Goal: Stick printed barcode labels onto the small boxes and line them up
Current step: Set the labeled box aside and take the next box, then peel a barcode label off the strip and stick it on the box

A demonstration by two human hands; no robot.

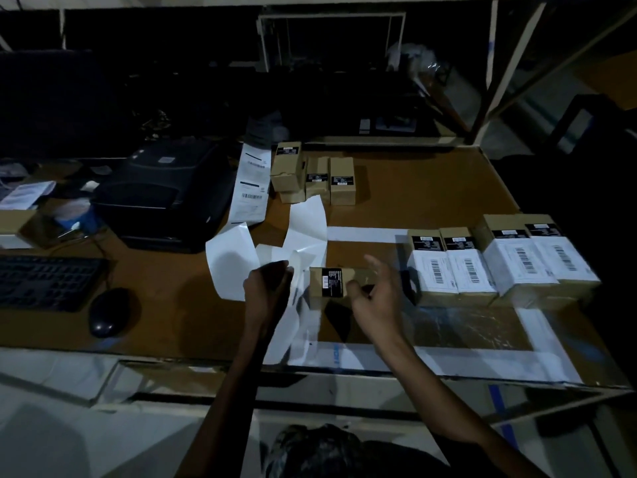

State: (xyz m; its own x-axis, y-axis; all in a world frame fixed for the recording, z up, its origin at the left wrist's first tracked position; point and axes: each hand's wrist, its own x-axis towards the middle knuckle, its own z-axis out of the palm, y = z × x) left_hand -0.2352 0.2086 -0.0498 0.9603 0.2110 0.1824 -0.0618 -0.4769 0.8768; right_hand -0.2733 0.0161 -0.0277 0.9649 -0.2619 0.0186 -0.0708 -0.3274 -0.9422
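Note:
A small brown box (pixel 331 282) with a black printed patch lies on its side near the table's middle. My right hand (pixel 375 294) holds its right end, thumb on the front and fingers spread behind it. My left hand (pixel 267 282) pinches a strip of white label paper (pixel 296 305) just left of the box. Several labelled boxes (pixel 499 263) with white barcode labels stand in a row at the right. Unlabelled brown boxes (pixel 312 175) are stacked at the back centre.
A black label printer (pixel 165 198) sits at the left with a printed label strip (pixel 251 184) hanging from it. Loose white backing sheets (pixel 306 225) lie in the middle. A keyboard (pixel 44 281) and mouse (pixel 108 312) are at far left. White tape (pixel 537 332) marks a rectangle.

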